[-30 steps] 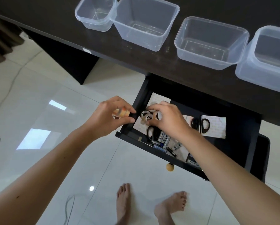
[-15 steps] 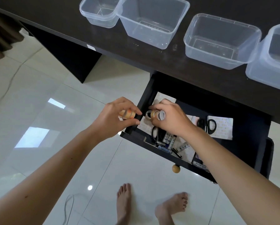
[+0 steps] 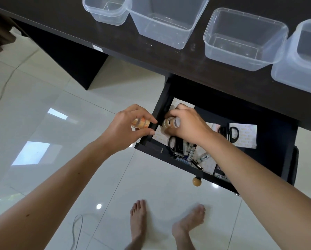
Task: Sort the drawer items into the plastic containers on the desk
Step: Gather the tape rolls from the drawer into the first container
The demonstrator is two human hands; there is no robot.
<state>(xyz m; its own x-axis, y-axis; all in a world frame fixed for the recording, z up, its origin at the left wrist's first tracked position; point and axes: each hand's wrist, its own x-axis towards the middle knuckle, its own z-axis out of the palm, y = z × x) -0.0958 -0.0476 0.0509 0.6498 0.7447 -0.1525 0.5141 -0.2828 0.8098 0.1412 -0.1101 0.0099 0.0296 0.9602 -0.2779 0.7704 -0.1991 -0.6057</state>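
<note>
The black drawer (image 3: 149, 147) stands pulled out under the dark desk (image 3: 169, 64). My left hand (image 3: 125, 129) hovers just outside its left wall, closed on a stack of orange-labelled tape rolls (image 3: 142, 123). Inside the drawer's left end, my right hand (image 3: 187, 123) grips several clear tape rolls (image 3: 170, 123) bunched together. Black scissors (image 3: 229, 133) lie on a white paper (image 3: 248, 136) to the right. Batteries (image 3: 189, 152) and small clips lie near the drawer front. Four clear plastic containers sit on the desk: a small one (image 3: 104, 11), a deep one (image 3: 165, 20), a wide one (image 3: 241, 38) and one at the right edge (image 3: 300, 56).
A round wooden knob (image 3: 197, 181) sticks out of the drawer front. My bare feet (image 3: 138, 219) stand on glossy white tiles below. A thin cable (image 3: 77, 230) loops on the floor at the lower left. A second pair of black scissor handles (image 3: 174, 144) lies under my right wrist.
My right hand has gathered the loose clear tape rolls into one bunch and lifted them slightly. The left hand has kept its hold on the orange-labelled rolls. The view shifted left.
</note>
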